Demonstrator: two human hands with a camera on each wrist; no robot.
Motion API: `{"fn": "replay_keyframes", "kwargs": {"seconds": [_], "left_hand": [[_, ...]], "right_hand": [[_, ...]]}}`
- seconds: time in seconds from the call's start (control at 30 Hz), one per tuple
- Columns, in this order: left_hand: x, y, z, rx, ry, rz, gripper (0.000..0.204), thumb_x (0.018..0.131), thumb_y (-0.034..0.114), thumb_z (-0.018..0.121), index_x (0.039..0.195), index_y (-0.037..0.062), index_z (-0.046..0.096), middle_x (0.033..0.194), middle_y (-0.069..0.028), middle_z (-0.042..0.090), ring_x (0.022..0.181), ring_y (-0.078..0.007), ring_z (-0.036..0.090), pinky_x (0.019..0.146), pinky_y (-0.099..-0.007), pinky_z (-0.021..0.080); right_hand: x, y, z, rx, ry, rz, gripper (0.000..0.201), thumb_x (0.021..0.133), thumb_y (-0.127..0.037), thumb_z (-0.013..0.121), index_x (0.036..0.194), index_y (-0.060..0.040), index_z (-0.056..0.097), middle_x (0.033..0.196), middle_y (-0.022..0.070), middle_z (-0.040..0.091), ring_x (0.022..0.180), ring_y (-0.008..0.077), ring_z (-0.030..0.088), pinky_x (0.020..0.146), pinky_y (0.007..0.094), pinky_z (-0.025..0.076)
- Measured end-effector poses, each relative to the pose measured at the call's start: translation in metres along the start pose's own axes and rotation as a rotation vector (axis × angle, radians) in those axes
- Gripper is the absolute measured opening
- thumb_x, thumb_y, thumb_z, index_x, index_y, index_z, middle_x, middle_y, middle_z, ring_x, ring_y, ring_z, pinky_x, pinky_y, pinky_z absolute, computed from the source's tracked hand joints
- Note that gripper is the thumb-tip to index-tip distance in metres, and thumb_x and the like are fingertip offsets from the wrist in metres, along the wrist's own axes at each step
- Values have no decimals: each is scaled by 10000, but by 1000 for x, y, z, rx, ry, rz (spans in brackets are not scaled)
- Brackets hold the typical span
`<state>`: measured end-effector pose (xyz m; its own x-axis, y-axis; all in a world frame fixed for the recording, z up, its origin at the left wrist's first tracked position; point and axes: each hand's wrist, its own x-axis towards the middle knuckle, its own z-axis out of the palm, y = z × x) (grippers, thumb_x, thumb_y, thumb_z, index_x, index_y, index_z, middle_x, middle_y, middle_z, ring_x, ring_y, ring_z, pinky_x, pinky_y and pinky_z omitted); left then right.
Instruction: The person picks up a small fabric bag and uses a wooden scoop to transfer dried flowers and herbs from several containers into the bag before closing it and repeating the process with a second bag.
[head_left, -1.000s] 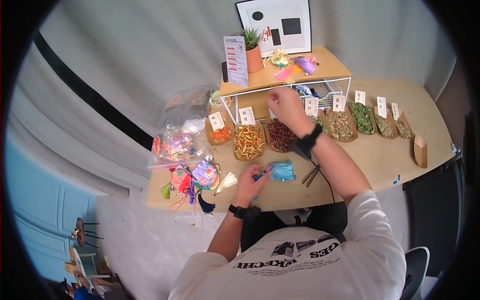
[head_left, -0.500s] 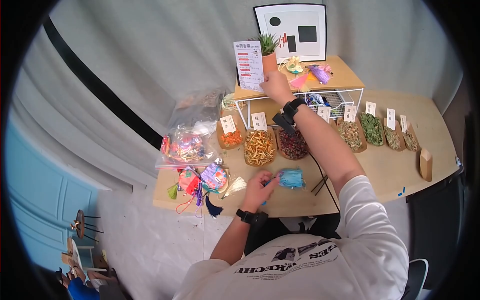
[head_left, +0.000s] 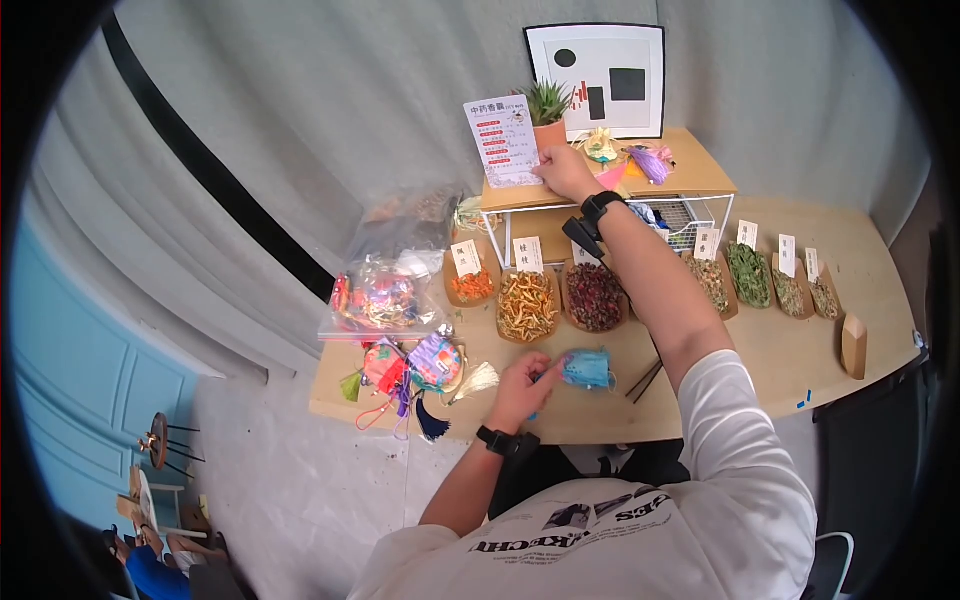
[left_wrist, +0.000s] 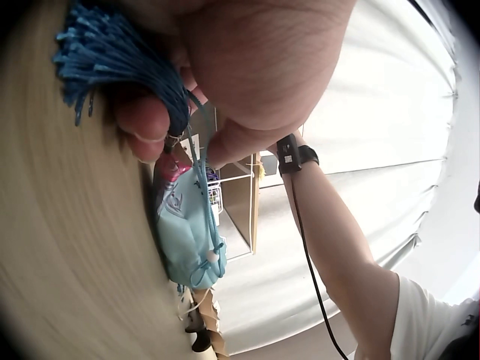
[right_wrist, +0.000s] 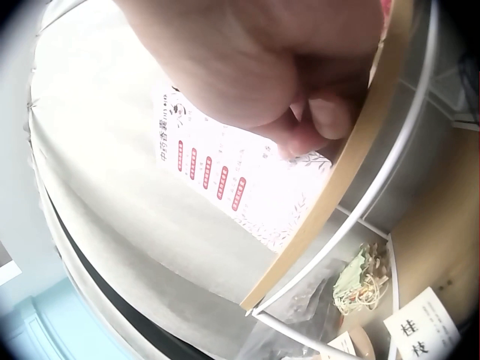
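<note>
My right hand (head_left: 567, 173) reaches up to the small wooden shelf and pinches a white printed card (head_left: 498, 140) at its lower right corner. The card stands upright at the shelf's left end, its red-marked lines showing in the right wrist view too. Down near the table's front edge, my left hand (head_left: 521, 390) holds a light-blue drawstring sachet (head_left: 587, 369) by its tassel end. The left wrist view shows the dark-blue tassel (left_wrist: 112, 60) passing between the curled fingers, while the sachet's pouch lies on the table beyond them.
Behind the card sit a potted plant (head_left: 548, 104) and a framed picture (head_left: 652, 60). Paper trays of dried herbs (head_left: 527, 304) with name cards line the table below the shelf (head_left: 690, 185). Left are a clear bag of sachets (head_left: 385, 296) and several loose tasselled sachets (head_left: 436, 360).
My right hand has moved left from over the herb trays to the card and taken hold of its corner; the card now leans differently. The left hand keeps the sachet near the table's front.
</note>
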<state>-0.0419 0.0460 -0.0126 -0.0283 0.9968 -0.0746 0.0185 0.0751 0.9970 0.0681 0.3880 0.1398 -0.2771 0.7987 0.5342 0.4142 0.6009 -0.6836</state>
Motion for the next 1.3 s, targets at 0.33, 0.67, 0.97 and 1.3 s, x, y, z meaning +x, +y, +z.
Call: {"fn": "replay_keyframes", "kwargs": {"seconds": [0.33, 0.67, 0.97, 1.3], "left_hand": [[0, 1, 1, 4, 14, 8, 264, 943, 213, 722, 1068, 13, 602, 739, 5, 620, 527, -37, 520, 419, -223, 363], [-2, 3, 0, -2, 0, 8, 257, 946, 210, 718, 1060, 13, 597, 743, 2, 626, 524, -40, 524, 417, -224, 365], [-1, 4, 0, 23, -6, 8, 234, 952, 161, 702, 1089, 11, 586, 766, -2, 630, 554, -46, 557, 418, -209, 389], [-1, 1, 0, 7, 7, 38, 257, 941, 207, 725, 1051, 8, 608, 765, -4, 640, 559, -38, 550, 434, -218, 385]], "right_hand": [[1, -8, -4, 198, -88, 154, 169, 819, -91, 762, 795, 17, 634, 678, 115, 645, 575, 185, 647, 581, 332, 507], [-1, -12, -6, 240, -122, 191, 163, 891, -90, 720, 809, -22, 596, 620, 36, 599, 489, 99, 562, 435, 264, 407], [-2, -18, -14, 291, -171, 275, 182, 868, -89, 736, 775, -13, 600, 652, 50, 620, 535, 125, 626, 485, 294, 471], [0, -11, -12, 316, -202, 269, 173, 887, -91, 717, 786, -25, 594, 651, 43, 614, 517, 107, 594, 435, 277, 436]]}}
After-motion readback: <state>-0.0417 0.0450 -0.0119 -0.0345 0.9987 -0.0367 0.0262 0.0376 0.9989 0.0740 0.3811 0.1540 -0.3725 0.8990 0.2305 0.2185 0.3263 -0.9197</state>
